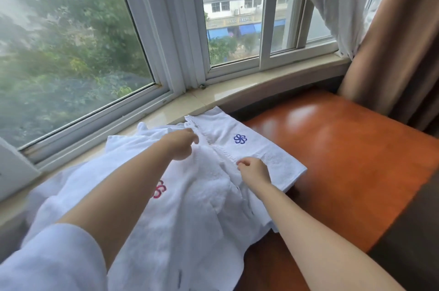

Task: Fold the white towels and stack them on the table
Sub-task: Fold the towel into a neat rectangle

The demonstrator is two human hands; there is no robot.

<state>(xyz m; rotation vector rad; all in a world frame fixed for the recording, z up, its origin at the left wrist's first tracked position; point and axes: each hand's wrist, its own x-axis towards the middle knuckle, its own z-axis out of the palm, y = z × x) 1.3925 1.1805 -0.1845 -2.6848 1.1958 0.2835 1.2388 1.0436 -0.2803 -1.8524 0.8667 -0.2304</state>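
Observation:
A folded white towel with a blue flower emblem (256,145) lies flat on the glossy orange-brown table (344,148), its far corner over the window sill. Left of it, a loose white towel with a red emblem (190,200) lies rumpled across the table's left part. My left hand (181,144) is at the far end of the loose towel's hemmed edge, fingers curled onto the cloth. My right hand (253,169) pinches the same hemmed edge nearer to me, where it meets the folded towel.
A beige stone window sill (213,98) curves behind the table, with white window frames above. A brown curtain (392,41) and a white sheer hang at the right. The table's right half shows bare wood.

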